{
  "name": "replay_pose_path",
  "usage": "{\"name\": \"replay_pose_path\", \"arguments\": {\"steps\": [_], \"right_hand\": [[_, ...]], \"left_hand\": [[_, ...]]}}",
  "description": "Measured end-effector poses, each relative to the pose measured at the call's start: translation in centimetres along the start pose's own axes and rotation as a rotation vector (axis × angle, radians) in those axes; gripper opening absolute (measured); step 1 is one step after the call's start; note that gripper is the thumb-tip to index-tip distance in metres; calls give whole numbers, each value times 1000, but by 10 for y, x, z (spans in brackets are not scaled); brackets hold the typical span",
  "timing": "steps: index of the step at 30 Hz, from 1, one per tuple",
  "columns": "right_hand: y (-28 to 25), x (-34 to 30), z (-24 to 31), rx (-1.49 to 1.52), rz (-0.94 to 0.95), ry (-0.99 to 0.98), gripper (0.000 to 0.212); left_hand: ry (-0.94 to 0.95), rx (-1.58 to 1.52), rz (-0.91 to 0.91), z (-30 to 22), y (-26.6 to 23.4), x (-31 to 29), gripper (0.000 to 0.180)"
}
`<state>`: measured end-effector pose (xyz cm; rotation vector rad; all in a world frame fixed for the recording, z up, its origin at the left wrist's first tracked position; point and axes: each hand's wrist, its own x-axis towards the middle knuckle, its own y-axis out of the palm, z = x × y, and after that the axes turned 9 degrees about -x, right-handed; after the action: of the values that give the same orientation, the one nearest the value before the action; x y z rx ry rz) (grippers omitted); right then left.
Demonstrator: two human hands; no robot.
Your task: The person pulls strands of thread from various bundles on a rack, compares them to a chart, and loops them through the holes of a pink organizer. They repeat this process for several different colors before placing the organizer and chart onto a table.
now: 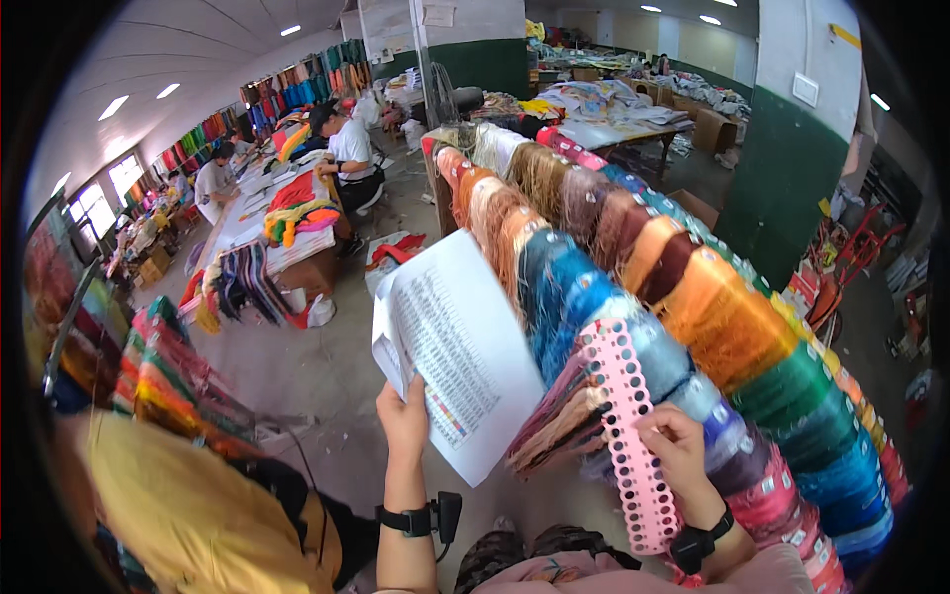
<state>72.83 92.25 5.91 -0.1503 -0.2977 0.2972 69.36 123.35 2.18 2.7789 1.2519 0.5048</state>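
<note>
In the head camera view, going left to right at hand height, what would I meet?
Yellow garment → left hand → paper → pink card → right hand → green thread.

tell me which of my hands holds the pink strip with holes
The right hand: it pinches the pink strip by its edge, while the left hand holds the white papers.

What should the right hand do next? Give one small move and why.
Perhaps tilt the pink punched card toward the printed sheets, to compare: the right hand grips the card, threads hang from its upper part, and the left hand holds the sheets beside it.
</note>
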Motion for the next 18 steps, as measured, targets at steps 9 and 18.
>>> {"name": "replay_pose_path", "arguments": {"steps": [9, 18], "right_hand": [[7, 76, -2, -224, -150, 80, 5], [25, 174, 3, -332, -310, 119, 1]], "left_hand": [[-159, -135, 538, 18, 112, 221, 19], [-254, -123, 731, 7, 165, 468, 24]]}}
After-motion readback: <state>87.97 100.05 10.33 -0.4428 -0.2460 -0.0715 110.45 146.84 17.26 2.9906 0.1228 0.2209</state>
